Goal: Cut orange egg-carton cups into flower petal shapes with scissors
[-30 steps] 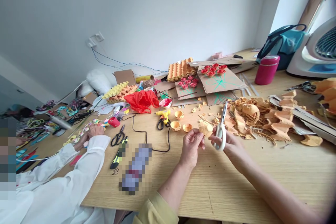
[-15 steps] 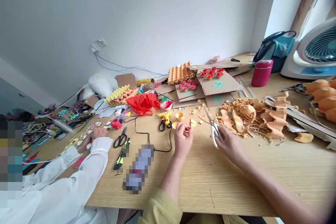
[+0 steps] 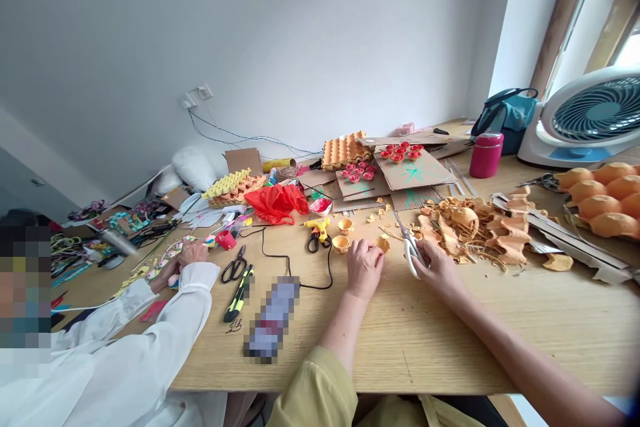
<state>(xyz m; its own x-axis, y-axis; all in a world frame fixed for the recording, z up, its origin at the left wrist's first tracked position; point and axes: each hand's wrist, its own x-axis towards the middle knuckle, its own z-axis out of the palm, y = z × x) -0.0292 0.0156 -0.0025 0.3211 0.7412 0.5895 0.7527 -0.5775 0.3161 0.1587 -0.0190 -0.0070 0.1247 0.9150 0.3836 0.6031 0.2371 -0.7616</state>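
Observation:
My left hand (image 3: pixel 365 268) is closed on an orange carton piece (image 3: pixel 383 245) just above the table, its fingers pinched at the piece's left edge. White-handled scissors (image 3: pixel 411 248) are in my right hand (image 3: pixel 436 268), their blades pointing away toward the back of the table. Left of my left hand, two small orange carton cups (image 3: pixel 341 244) stand on the wood. Beyond my right hand lies a heap of torn orange carton scraps (image 3: pixel 463 223).
A yellow glue gun (image 3: pixel 318 225), black scissors (image 3: pixel 234 268) and a yellow-black cutter (image 3: pixel 239 293) lie left of centre. Red flowers (image 3: pixel 397 153) sit on cardboard (image 3: pixel 430 170) behind. A person's white sleeve (image 3: pixel 190 300) reaches in at left. A fan (image 3: pixel 600 110) stands right.
My left hand has moved right with the carton piece, nearer the scissors, and away from the cups it partly hid. The view has turned slightly to the right.

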